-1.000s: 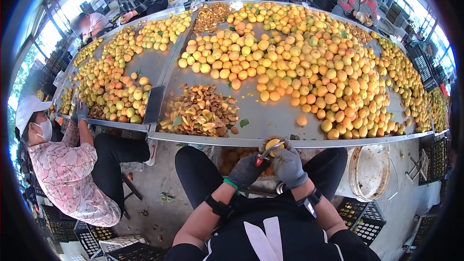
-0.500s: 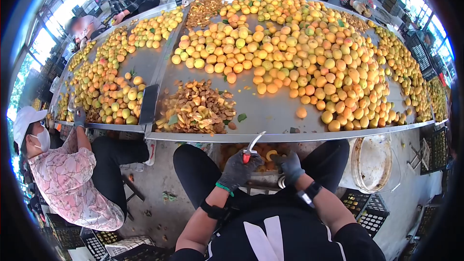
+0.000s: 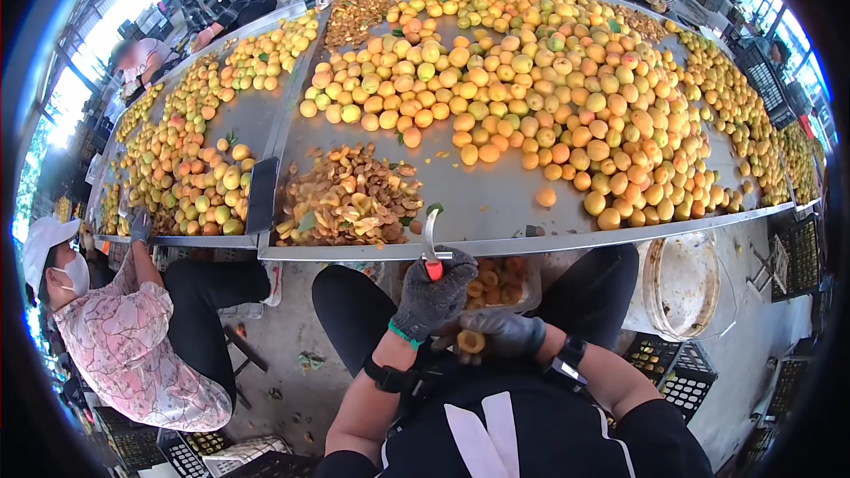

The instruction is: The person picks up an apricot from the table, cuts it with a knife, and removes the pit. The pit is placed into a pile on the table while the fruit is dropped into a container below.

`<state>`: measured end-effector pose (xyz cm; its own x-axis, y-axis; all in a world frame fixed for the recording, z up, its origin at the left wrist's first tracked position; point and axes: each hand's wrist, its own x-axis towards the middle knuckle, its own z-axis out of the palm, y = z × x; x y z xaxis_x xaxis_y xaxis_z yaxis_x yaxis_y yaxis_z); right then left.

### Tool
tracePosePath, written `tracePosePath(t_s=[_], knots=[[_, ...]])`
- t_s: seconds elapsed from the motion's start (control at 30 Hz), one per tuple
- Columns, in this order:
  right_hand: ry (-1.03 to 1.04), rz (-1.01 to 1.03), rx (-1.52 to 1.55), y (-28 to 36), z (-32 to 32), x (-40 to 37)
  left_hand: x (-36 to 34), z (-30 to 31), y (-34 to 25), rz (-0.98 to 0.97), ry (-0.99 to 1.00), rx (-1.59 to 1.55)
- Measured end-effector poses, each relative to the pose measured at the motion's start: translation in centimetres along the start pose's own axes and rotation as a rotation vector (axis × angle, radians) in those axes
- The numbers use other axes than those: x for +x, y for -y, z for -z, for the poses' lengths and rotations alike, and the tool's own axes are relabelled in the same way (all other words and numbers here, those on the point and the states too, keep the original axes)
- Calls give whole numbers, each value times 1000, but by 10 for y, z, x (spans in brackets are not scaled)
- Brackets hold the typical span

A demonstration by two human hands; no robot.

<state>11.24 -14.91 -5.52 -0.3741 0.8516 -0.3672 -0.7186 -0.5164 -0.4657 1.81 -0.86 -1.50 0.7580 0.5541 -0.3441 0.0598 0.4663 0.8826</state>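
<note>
My left hand (image 3: 434, 297), in a dark grey glove with a green cuff, is closed around the red handle of a curved knife (image 3: 430, 243). The blade points up toward the table edge. Lower and to the right, my right hand (image 3: 511, 335), also gloved, grips a cut apricot (image 3: 470, 342) with its hollow facing up. Both hands are close together above my lap. Beyond them, partly under the table edge, a tub (image 3: 533, 294) holds apricot halves. Its near side is hidden by my hands.
A metal table (image 3: 478, 205) bears a large heap of apricots (image 3: 567, 97) and a pile of brown pits and scraps (image 3: 350, 199). A dark phone-like slab (image 3: 261, 196) leans at the divider. A white bucket (image 3: 680, 288) stands right. A seated co-worker (image 3: 133, 327) is at left.
My right hand has drawn back from over the tub toward my body, now with the cut apricot showing. My left hand has shifted slightly left, its knife blade turned more upright.
</note>
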Motion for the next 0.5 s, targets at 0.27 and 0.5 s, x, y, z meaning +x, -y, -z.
tracePosePath(t_s=[0.27, 0.5], knots=[[-152, 154, -105, 5, -24, 1, 3, 16, 6, -88, 216, -331], [-337, 242, 109, 4, -25, 3, 4, 3, 6, -194, 226, -626]])
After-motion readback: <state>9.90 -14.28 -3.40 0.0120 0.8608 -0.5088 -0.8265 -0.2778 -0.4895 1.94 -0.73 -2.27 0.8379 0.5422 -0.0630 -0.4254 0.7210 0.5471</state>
